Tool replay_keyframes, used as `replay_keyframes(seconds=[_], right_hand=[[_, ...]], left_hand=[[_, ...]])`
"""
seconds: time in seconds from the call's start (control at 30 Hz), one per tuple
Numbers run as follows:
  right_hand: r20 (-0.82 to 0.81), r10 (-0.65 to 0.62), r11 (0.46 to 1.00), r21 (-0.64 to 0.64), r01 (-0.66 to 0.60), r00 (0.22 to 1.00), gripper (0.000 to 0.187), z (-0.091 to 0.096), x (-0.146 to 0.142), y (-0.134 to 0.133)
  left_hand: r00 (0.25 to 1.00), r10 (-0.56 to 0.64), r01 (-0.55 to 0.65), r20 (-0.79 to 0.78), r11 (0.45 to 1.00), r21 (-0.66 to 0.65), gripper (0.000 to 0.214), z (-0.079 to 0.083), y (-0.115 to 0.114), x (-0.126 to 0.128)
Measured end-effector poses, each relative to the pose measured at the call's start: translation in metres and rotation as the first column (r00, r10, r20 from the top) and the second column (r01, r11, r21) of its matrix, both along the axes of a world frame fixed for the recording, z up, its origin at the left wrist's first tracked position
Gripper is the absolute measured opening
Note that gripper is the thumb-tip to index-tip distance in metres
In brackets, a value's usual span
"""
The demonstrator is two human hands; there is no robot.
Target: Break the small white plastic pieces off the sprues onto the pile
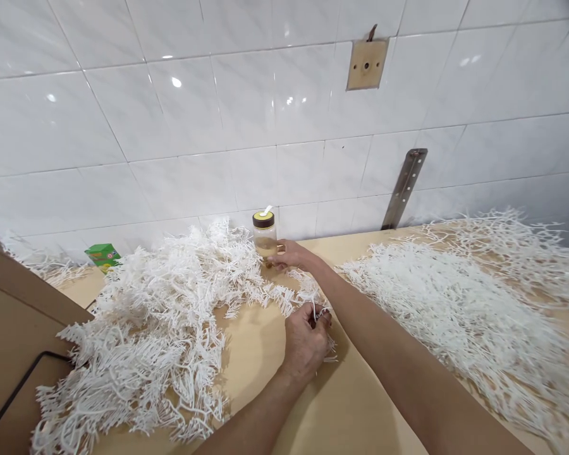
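Observation:
My left hand (pixel 307 338) is closed in a pinch near the middle of the table, with the end of a white frilled strand (pixel 287 298) between its fingertips. That strand runs left into a large heap of white branching strands (pixel 171 303). My right hand (pixel 293 254) reaches farther back, past the left hand. Its fingers are at the lower right side of a clear jar (pixel 264 237) and seem to grip it. The jar is upright, with a dark and yellow lid and a white tab on top. The fingertips at its base are partly hidden.
On the right lies a broad pile of loose white strands (pixel 455 303). A small green box (pixel 103 254) stands at the back left, behind the heap. A brown cardboard panel (pixel 23 303) rises at the left edge. Behind the table (pixel 260 347), a metal bracket (pixel 404 189) is on the tiled wall.

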State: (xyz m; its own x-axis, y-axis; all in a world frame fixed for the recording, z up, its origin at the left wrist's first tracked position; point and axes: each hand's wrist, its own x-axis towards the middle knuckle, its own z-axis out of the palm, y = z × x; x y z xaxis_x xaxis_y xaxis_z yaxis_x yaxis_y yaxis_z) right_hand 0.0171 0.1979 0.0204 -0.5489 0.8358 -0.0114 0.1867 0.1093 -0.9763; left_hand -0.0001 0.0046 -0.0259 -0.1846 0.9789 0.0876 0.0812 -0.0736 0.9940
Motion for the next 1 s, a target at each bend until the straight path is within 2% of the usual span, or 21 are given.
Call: replay_keyframes(seconds=[0.07, 0.17, 0.2, 0.27, 0.33, 0.37, 0.47, 0.57, 0.7, 0.8, 0.9, 1.0], right_hand=[[-0.027, -0.128, 0.992, 0.001, 0.128, 0.991, 0.06, 0.002, 0.02, 0.001], [-0.02, -0.264, 0.963, 0.047, 0.264, 0.964, 0.036, 0.009, 0.064, -0.009], [-0.006, -0.292, 0.954, 0.07, 0.292, 0.956, 0.028, 0.012, 0.08, -0.017], [0.085, -0.353, 0.92, 0.21, 0.33, 0.932, 0.018, 0.016, 0.108, -0.04], [0.118, -0.361, 0.906, 0.281, 0.317, 0.925, 0.015, 0.014, 0.127, -0.07], [0.125, -0.344, 0.913, 0.278, 0.3, 0.931, 0.016, 0.011, 0.134, -0.086], [0.091, -0.203, 0.966, 0.18, 0.184, 0.975, 0.027, -0.004, 0.138, -0.124], [0.049, -0.109, 0.988, 0.113, 0.103, 0.993, 0.037, -0.02, 0.132, -0.145], [0.029, -0.115, 0.991, 0.075, 0.112, 0.993, 0.033, -0.03, 0.129, -0.149], [0.057, -0.158, 0.987, 0.021, 0.157, 0.986, 0.027, -0.031, 0.135, -0.149], [0.06, -0.198, 0.98, -0.01, 0.199, 0.978, 0.029, -0.03, 0.143, -0.153], [0.057, -0.122, 0.992, -0.031, 0.124, 0.991, 0.035, -0.026, 0.147, -0.162]], left_hand=[[1.0, -0.014, 0.014, -0.011, 1.0, 0.005, 0.018, 0.001, 0.0, -0.001], [0.999, -0.03, 0.031, -0.023, 0.999, 0.037, 0.017, 0.002, 0.001, -0.002], [0.999, -0.044, 0.045, -0.016, 0.998, 0.045, 0.02, 0.002, 0.001, -0.003], [0.998, -0.061, 0.061, -0.005, 0.996, 0.067, 0.028, 0.001, 0.002, -0.005], [0.998, -0.069, 0.068, -0.001, 0.994, 0.084, 0.032, 0.001, 0.003, -0.006], [0.997, -0.075, 0.075, -0.004, 0.994, 0.081, 0.034, 0.001, 0.003, -0.007], [0.996, -0.084, 0.084, 0.001, 0.993, 0.089, 0.034, 0.002, 0.004, -0.009], [0.996, -0.088, 0.086, 0.011, 0.99, 0.116, 0.032, 0.004, 0.005, -0.008], [0.997, -0.077, 0.073, 0.028, 0.991, 0.109, 0.029, 0.003, 0.006, -0.008], [0.995, -0.1, 0.097, 0.025, 0.99, 0.099, 0.034, 0.003, 0.005, -0.008], [0.992, -0.122, 0.121, 0.012, 0.989, 0.085, 0.04, 0.003, 0.003, -0.008], [0.995, -0.099, 0.098, 0.01, 0.993, 0.068, 0.042, 0.005, 0.003, -0.007]])
